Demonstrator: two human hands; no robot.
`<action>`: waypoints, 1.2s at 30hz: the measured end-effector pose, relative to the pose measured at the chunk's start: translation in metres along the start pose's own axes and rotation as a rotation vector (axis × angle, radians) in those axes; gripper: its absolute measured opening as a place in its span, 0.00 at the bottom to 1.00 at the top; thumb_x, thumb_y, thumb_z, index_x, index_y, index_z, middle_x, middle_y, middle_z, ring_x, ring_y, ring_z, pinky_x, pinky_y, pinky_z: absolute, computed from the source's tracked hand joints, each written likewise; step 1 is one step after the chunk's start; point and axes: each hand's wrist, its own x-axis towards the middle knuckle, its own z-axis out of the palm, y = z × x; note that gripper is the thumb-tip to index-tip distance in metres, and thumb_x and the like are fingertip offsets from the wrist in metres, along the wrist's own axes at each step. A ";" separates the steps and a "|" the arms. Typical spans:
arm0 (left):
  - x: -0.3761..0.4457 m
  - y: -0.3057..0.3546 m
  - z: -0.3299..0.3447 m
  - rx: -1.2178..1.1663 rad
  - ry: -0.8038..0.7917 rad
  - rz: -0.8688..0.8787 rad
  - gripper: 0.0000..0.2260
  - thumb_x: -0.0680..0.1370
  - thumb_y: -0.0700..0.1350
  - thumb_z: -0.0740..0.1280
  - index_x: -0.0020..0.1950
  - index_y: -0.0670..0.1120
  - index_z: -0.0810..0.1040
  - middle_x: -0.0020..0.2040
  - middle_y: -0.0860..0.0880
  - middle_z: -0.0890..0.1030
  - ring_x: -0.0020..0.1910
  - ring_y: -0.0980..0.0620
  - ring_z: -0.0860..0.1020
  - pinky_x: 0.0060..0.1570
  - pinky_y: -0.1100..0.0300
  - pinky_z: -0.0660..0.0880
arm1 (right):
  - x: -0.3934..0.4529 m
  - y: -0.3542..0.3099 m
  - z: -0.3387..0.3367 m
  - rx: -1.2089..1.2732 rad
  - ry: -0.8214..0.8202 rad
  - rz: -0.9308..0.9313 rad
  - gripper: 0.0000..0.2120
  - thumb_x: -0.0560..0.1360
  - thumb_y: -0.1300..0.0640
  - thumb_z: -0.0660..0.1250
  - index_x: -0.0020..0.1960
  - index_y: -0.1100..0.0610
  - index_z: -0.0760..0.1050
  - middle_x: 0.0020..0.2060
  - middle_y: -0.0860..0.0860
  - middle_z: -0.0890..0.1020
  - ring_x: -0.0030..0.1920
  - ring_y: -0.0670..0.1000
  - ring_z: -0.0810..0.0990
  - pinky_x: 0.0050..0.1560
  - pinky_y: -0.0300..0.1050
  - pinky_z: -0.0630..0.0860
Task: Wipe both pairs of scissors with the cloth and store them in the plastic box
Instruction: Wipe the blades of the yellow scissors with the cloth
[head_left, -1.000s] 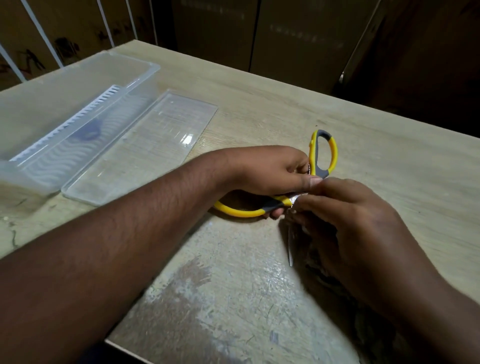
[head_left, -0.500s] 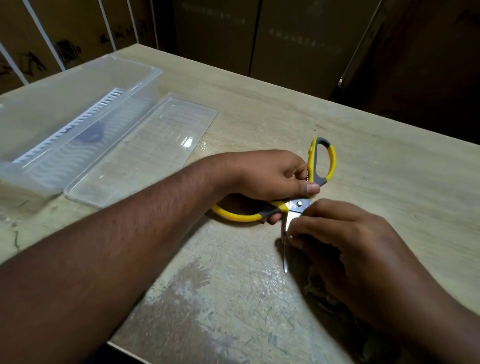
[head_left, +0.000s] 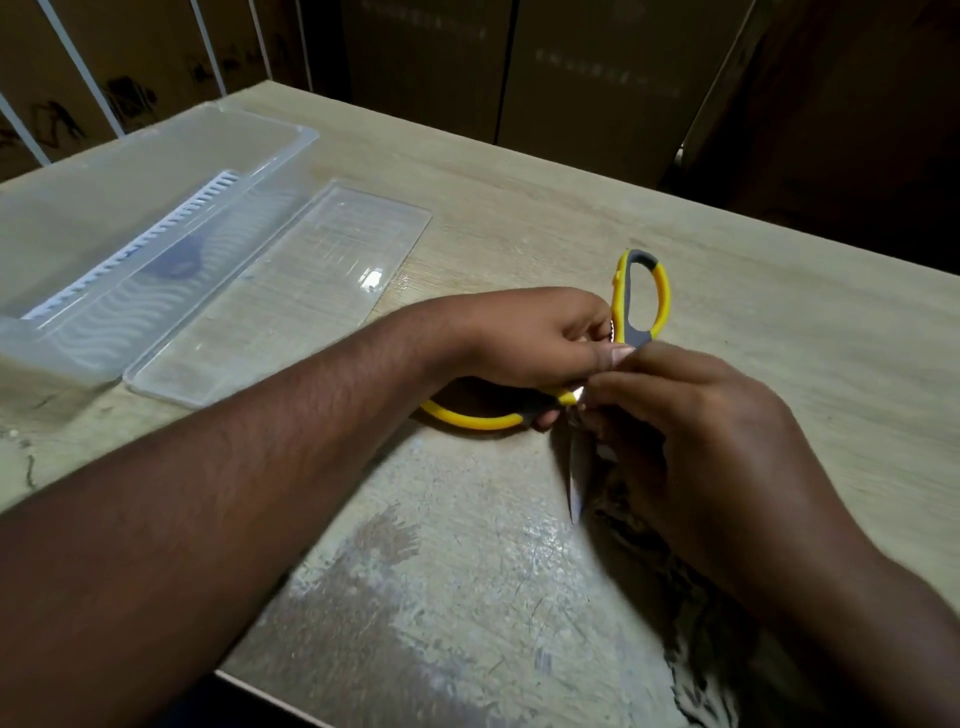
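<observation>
**Blade wipe in progress: cut hazard**

The scuffed pale wooden table (head_left: 519, 234) carries the open clear plastic box (head_left: 156, 208) at far left, its flat clear lid (head_left: 280, 296) beside it. Your left hand (head_left: 524, 338) curls around the yellow-and-grey scissors (head_left: 641, 296) near the pivot. Your right hand (head_left: 696, 436) pinches the dark cloth (head_left: 644, 540) against the steel blade (head_left: 573, 473). If the cloth slips aside, your fingers may meet the edge. Only one pair is visible.
</observation>
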 end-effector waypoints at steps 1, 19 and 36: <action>-0.001 -0.001 0.000 -0.014 -0.008 0.009 0.11 0.85 0.50 0.63 0.54 0.42 0.73 0.33 0.45 0.83 0.30 0.47 0.83 0.28 0.56 0.78 | -0.002 -0.001 -0.001 0.028 -0.056 -0.027 0.08 0.80 0.56 0.67 0.49 0.51 0.85 0.48 0.48 0.84 0.46 0.55 0.83 0.41 0.50 0.80; 0.009 -0.009 0.002 0.120 0.140 0.054 0.13 0.82 0.55 0.68 0.44 0.48 0.79 0.28 0.58 0.76 0.27 0.62 0.72 0.32 0.66 0.68 | -0.011 0.017 -0.020 0.172 -0.001 0.090 0.06 0.79 0.56 0.72 0.54 0.52 0.86 0.47 0.43 0.84 0.45 0.42 0.83 0.46 0.38 0.78; 0.011 -0.016 0.002 0.169 0.131 0.112 0.14 0.82 0.55 0.67 0.45 0.45 0.80 0.32 0.54 0.78 0.32 0.56 0.74 0.38 0.55 0.71 | -0.014 0.003 0.001 -0.023 -0.054 -0.022 0.12 0.82 0.54 0.64 0.58 0.52 0.85 0.50 0.47 0.80 0.45 0.53 0.80 0.40 0.45 0.74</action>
